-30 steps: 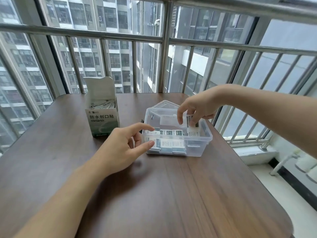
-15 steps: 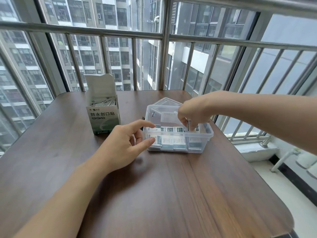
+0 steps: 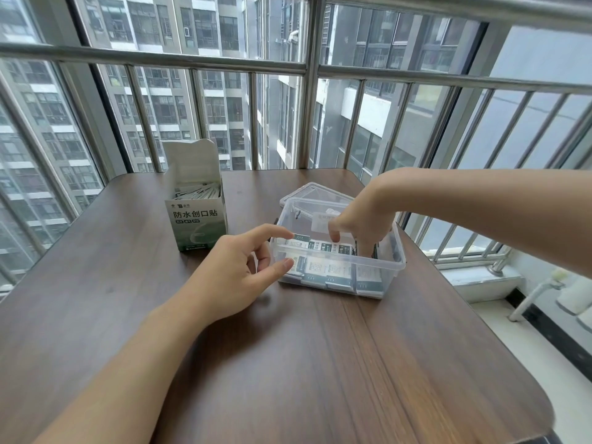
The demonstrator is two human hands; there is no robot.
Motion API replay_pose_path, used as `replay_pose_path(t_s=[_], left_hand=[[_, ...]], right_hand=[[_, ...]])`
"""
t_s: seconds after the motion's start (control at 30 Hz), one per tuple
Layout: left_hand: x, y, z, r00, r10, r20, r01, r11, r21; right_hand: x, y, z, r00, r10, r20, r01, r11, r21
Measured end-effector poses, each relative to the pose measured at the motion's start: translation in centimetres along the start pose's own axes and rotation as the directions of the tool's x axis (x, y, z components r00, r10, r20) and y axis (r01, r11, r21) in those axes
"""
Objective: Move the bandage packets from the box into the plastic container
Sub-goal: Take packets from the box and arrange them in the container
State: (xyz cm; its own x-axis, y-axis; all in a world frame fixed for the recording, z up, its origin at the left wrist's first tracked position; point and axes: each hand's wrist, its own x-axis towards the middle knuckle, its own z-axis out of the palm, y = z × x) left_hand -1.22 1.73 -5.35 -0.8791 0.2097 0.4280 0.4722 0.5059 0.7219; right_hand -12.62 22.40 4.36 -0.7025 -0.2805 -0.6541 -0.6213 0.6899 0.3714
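- While a clear lid (image 3: 315, 195) lies behind the plastic container (image 3: 339, 277), the open bandage box (image 3: 195, 216) stands left.
- Left hand (image 3: 237, 270), fingers relaxed, touches the container's wall.
- Right hand (image 3: 365, 219) reaches inside among bandage packets (image 3: 323, 267); grip unclear.

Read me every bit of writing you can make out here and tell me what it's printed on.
"防水创口贴": large characters on the front of the bandage box.
Small logo above them and three small labels below them: too small to read.
Print on the bandage packets inside the plastic container: blurred, unreadable.
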Motion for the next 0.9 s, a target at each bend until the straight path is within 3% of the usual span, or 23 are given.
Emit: replay_pose_path(t_s=[0.27, 0.57, 0.7, 0.77, 0.8, 0.9], left_hand=[[0.0, 0.0, 0.0, 1.0, 0.007, -0.003, -0.007, 1.0, 0.006], [0.1, -0.1, 0.2, 1.0, 0.012, -0.005, -0.012, 1.0, -0.002], [0.3, 0.5, 0.1, 0.992, 0.039, -0.123, -0.054, 0.991, -0.122], [0.5, 0.9, -0.5, 0.935, 0.058, -0.349, -0.106, 0.987, -0.121], [0.6, 1.0, -1.0, 0.87, 0.053, -0.491, -0.104, 0.992, -0.078], [0.6, 0.3, -2.9, 0.599, -0.003, -0.801, 0.011, 1.0, 0.004]], right_hand=[[-1.2, -1.3, 0.5, 0.997, 0.026, -0.067, -0.029, 0.998, -0.049], [-1.6, -0.1, 0.1, 0.997, -0.006, -0.072, 0.014, 0.995, 0.103], [-3.2, 0.1, -1.8, 0.987, 0.011, -0.16, -0.004, 0.999, 0.041], [-4.5, -0.5, -3.3, 0.952, -0.042, -0.302, 0.064, 0.996, 0.061], [-5.1, -1.0, -4.1, 0.905, -0.09, -0.415, 0.139, 0.986, 0.089], [-5.9, -3.8, -6.2, 0.624, -0.172, -0.763, 0.423, 0.895, 0.144]])
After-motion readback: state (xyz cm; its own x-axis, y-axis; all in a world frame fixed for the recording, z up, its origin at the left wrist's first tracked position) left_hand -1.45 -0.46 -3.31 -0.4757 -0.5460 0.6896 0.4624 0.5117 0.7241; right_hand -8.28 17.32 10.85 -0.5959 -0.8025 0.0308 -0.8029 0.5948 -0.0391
